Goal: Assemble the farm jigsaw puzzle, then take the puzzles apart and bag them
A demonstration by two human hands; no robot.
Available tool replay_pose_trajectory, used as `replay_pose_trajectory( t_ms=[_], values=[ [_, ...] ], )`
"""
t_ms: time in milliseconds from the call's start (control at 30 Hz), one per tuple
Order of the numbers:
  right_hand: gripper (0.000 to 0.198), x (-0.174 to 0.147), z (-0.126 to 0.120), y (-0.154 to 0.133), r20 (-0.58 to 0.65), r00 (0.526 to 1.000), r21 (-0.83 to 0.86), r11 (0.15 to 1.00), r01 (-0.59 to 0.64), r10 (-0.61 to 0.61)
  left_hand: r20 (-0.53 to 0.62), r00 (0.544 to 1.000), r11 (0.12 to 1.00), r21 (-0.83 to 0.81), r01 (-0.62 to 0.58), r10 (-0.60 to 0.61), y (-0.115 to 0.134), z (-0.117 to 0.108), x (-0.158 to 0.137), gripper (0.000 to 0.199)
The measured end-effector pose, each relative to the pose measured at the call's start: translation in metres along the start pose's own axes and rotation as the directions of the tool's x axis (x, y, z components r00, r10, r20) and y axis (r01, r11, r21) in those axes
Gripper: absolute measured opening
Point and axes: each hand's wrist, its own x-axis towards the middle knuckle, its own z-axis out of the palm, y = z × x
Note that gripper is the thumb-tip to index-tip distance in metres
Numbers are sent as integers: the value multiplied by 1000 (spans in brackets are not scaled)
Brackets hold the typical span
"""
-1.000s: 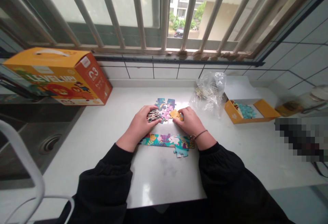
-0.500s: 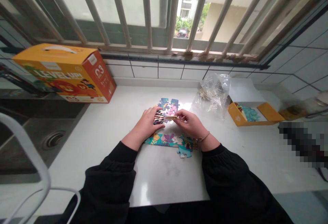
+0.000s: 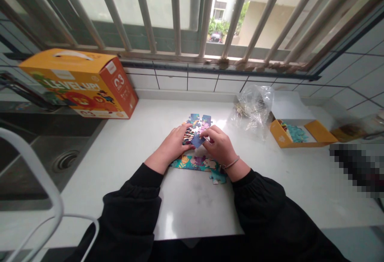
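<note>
My left hand (image 3: 174,144) curls around a stack of jigsaw puzzle pieces (image 3: 188,135), whose layered edges show between thumb and fingers. My right hand (image 3: 220,144) pinches one blue-purple puzzle piece (image 3: 197,141) just to the right of that stack, with its flat face turned toward me. Behind the hands lie several loose pieces, among them a blue one (image 3: 195,117) and a purple and pink one (image 3: 206,121). Nearer to me, a joined teal strip of puzzle (image 3: 192,163) with flowers and a rabbit-like figure runs under my right wrist. A light teal piece (image 3: 218,177) juts from its near side.
An orange "LEVEL UP!" box (image 3: 81,86) stands at the back left beside the sink (image 3: 75,142). A crumpled clear plastic bag (image 3: 255,108) and an open yellow box (image 3: 304,140) with teal pieces stand on the right. A white curved tube (image 3: 45,174) crosses the near left.
The puzzle piece in my right hand was edge-on and now shows its blue-purple face. My right hand has tilted with it. My left hand stays around the stack.
</note>
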Motion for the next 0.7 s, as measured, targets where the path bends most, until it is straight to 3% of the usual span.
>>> replay_pose_trajectory(
  t_ms=[200,467,567,700],
  values=[
    [23,-1,-3,1,72,995,-114,992,-62,71,12,1000,999,-31,16,-16,1,0,0,103],
    [22,-2,6,-7,189,982,-280,958,68,-15,40,999,995,-95,-17,21,-6,0,1,122],
    [23,-2,6,-7,212,977,-332,937,106,-36,52,999,995,-102,-5,11,-6,-1,1,121],
    [22,0,5,-7,210,976,-330,936,122,-53,61,998,996,-94,9,-3,-3,-2,0,103]
  ],
)
